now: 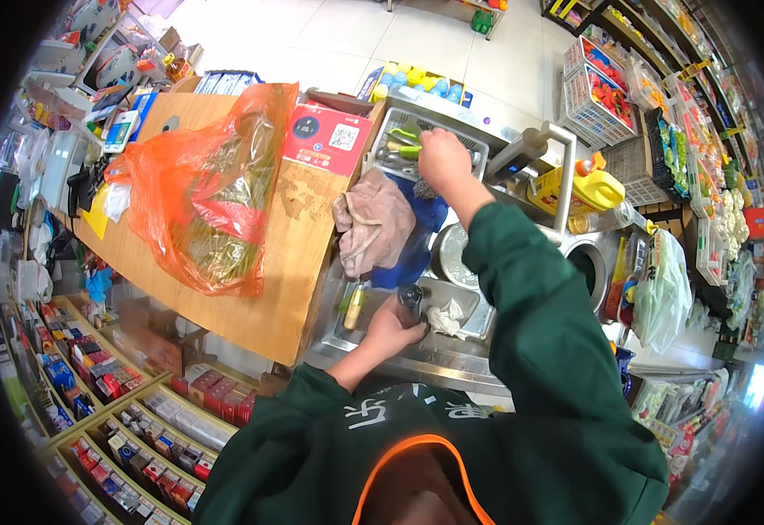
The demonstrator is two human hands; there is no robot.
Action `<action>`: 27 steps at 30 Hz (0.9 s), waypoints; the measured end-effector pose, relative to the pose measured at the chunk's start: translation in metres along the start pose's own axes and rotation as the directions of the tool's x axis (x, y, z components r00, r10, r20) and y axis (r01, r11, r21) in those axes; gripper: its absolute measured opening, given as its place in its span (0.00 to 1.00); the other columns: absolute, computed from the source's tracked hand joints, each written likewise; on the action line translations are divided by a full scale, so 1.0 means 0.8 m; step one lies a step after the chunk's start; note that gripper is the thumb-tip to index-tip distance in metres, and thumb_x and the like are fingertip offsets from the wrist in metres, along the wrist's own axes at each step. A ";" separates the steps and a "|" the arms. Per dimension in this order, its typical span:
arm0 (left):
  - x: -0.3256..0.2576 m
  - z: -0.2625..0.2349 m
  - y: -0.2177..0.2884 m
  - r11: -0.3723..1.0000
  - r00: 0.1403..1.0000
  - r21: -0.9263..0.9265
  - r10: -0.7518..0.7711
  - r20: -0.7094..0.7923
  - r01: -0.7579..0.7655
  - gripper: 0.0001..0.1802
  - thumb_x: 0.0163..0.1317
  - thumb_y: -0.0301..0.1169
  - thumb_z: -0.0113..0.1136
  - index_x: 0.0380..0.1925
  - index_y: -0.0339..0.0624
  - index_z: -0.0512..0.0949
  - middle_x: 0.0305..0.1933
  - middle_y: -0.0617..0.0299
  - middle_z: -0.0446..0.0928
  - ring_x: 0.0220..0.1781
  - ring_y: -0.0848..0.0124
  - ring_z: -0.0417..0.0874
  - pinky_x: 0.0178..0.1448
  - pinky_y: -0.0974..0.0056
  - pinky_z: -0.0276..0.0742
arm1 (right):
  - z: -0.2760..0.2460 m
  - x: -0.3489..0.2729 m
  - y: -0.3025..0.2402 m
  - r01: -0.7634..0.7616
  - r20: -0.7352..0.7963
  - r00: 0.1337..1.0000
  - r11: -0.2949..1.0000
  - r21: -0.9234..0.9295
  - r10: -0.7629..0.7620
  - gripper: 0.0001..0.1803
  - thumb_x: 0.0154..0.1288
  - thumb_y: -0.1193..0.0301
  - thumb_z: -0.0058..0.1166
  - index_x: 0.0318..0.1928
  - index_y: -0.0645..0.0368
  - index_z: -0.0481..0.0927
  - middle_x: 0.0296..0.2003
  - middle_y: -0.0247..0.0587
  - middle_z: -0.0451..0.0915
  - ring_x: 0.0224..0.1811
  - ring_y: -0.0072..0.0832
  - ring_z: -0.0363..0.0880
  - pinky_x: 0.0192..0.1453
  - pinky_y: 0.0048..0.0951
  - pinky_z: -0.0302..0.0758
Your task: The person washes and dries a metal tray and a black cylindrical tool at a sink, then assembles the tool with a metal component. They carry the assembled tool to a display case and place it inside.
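My left hand (388, 331) is closed around a dark, cylinder-shaped thing (411, 298) at the near edge of a metal sink counter (439, 372). My right hand (446, 161) reaches over a grey basket (476, 145) at the far end, fingers closed beside green-handled utensils (404, 147); what they hold is hidden. A grey, mesh-like scrubber (425, 189) shows just below that hand. Between the hands lie a crumpled pinkish-grey cloth (377, 223), a blue cloth (417, 249) and a round metal lid or pan (459, 255). White crumpled tissue (446, 318) sits in a metal tray (478, 306).
An orange plastic bag (207, 192) with greenery rests on the wooden table (299, 236) at left, near a red card (325, 138). A yellow jug (587, 191) and a tall curved faucet or handle (565, 179) stand right. A wooden-handled tool (355, 306) lies by my left hand.
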State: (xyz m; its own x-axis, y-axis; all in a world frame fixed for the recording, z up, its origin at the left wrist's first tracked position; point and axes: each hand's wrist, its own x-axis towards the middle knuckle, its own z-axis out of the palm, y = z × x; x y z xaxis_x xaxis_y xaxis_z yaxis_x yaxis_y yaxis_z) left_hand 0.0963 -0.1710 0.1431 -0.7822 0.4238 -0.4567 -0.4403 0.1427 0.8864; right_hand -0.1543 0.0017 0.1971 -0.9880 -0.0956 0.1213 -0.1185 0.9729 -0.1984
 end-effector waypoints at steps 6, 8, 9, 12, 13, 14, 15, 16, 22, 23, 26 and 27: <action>-0.007 -0.011 0.015 0.925 0.941 0.255 0.318 -0.116 -0.281 0.21 0.48 0.26 0.70 0.44 0.39 0.76 0.43 0.59 0.76 0.45 0.66 0.78 0.52 0.63 0.73 | 0.039 0.038 0.012 0.015 0.299 0.952 0.970 -0.244 0.060 0.11 0.58 0.73 0.54 0.40 0.57 0.86 0.45 0.45 0.83 0.48 0.41 0.83 0.50 0.39 0.80; -0.007 -0.009 0.018 0.899 0.902 0.241 0.407 -0.144 -0.367 0.22 0.44 0.25 0.68 0.43 0.40 0.75 0.37 0.54 0.74 0.38 0.54 0.75 0.42 0.59 0.72 | 0.032 0.037 0.010 0.078 0.253 0.967 0.961 -0.266 -0.008 0.10 0.58 0.73 0.54 0.40 0.57 0.85 0.44 0.43 0.82 0.47 0.39 0.82 0.49 0.39 0.80; -0.005 -0.007 0.018 0.905 0.906 0.237 0.394 -0.152 -0.354 0.22 0.44 0.25 0.68 0.43 0.40 0.75 0.36 0.55 0.73 0.38 0.56 0.75 0.42 0.60 0.72 | 0.025 0.034 0.006 0.124 0.146 0.985 0.957 -0.264 -0.088 0.09 0.57 0.74 0.54 0.39 0.57 0.83 0.41 0.43 0.81 0.45 0.40 0.82 0.47 0.39 0.80; 0.004 0.008 0.013 0.954 0.949 0.093 0.294 -0.114 -0.285 0.23 0.45 0.26 0.68 0.44 0.40 0.75 0.33 0.58 0.75 0.35 0.63 0.77 0.41 0.62 0.72 | -0.017 0.021 -0.007 0.197 -0.067 0.973 0.944 -0.265 -0.222 0.07 0.56 0.74 0.53 0.36 0.58 0.79 0.35 0.44 0.79 0.41 0.40 0.82 0.44 0.40 0.80; 0.009 0.015 0.011 0.981 0.978 0.044 0.194 -0.080 -0.191 0.23 0.45 0.27 0.68 0.44 0.40 0.75 0.32 0.58 0.75 0.34 0.65 0.77 0.42 0.62 0.73 | -0.034 0.011 -0.012 0.205 -0.121 0.963 0.947 -0.247 -0.239 0.07 0.55 0.75 0.53 0.36 0.58 0.78 0.35 0.44 0.79 0.40 0.40 0.81 0.43 0.40 0.79; 0.015 0.024 0.009 0.993 0.992 -0.021 0.117 -0.040 -0.118 0.23 0.45 0.27 0.68 0.44 0.39 0.75 0.32 0.59 0.76 0.34 0.66 0.77 0.42 0.63 0.73 | -0.052 -0.001 -0.017 0.212 -0.179 0.950 0.951 -0.226 -0.255 0.07 0.55 0.75 0.53 0.36 0.58 0.77 0.34 0.44 0.78 0.39 0.40 0.81 0.42 0.40 0.79; 0.023 0.031 0.008 0.996 0.999 -0.082 -0.016 0.031 0.018 0.23 0.45 0.28 0.68 0.44 0.39 0.75 0.31 0.59 0.77 0.34 0.68 0.78 0.42 0.63 0.73 | -0.071 -0.018 -0.021 0.215 -0.212 0.947 0.967 -0.135 -0.240 0.08 0.54 0.75 0.55 0.37 0.58 0.76 0.34 0.46 0.78 0.40 0.39 0.81 0.41 0.40 0.79; 0.027 0.039 0.007 0.998 0.999 -0.022 0.052 0.015 -0.052 0.22 0.45 0.29 0.68 0.44 0.39 0.76 0.31 0.59 0.79 0.33 0.69 0.78 0.42 0.63 0.74 | -0.090 -0.038 -0.022 0.207 -0.266 0.941 0.978 -0.034 -0.209 0.08 0.54 0.76 0.56 0.37 0.59 0.76 0.33 0.45 0.77 0.38 0.38 0.81 0.40 0.38 0.78; 0.067 0.086 -0.001 0.997 0.995 0.051 0.050 0.085 -0.054 0.22 0.45 0.29 0.65 0.43 0.39 0.76 0.32 0.56 0.79 0.35 0.64 0.80 0.43 0.61 0.75 | -0.173 -0.241 0.005 0.065 -0.289 0.886 0.519 0.852 0.364 0.12 0.57 0.85 0.52 0.40 0.60 0.69 0.41 0.43 0.77 0.42 0.31 0.78 0.43 0.31 0.79; 0.075 0.092 -0.005 0.995 0.994 0.060 0.072 0.084 -0.078 0.22 0.45 0.30 0.65 0.43 0.39 0.76 0.32 0.56 0.79 0.35 0.63 0.81 0.43 0.60 0.75 | -0.177 -0.277 0.008 0.043 -0.187 0.844 0.284 0.958 0.503 0.13 0.59 0.85 0.51 0.43 0.60 0.67 0.43 0.44 0.75 0.44 0.29 0.77 0.44 0.31 0.79; 0.104 0.109 -0.019 0.986 0.997 0.163 -0.031 0.064 0.020 0.25 0.44 0.30 0.67 0.46 0.37 0.76 0.39 0.54 0.82 0.41 0.62 0.83 0.48 0.60 0.77 | -0.161 -0.336 0.038 0.092 -0.137 0.778 0.105 0.990 0.614 0.12 0.63 0.83 0.51 0.44 0.59 0.66 0.46 0.47 0.73 0.46 0.28 0.75 0.43 0.28 0.79; 0.111 0.114 -0.023 0.984 0.994 0.159 -0.094 0.063 0.083 0.26 0.44 0.30 0.68 0.47 0.36 0.76 0.41 0.54 0.82 0.43 0.64 0.83 0.49 0.61 0.77 | -0.152 -0.346 0.050 0.003 0.003 0.711 -0.007 1.000 0.703 0.10 0.65 0.81 0.52 0.43 0.59 0.67 0.46 0.47 0.74 0.44 0.28 0.76 0.42 0.29 0.79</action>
State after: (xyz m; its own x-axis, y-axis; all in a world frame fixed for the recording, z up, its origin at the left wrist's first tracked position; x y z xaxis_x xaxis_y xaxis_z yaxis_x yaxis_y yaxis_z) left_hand 0.0752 -0.0542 0.0932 -0.7077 0.4639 -0.5328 -0.4283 0.3180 0.8458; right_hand 0.1268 0.0930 0.2741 -0.7860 0.6156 -0.0562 -0.1009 -0.2174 -0.9709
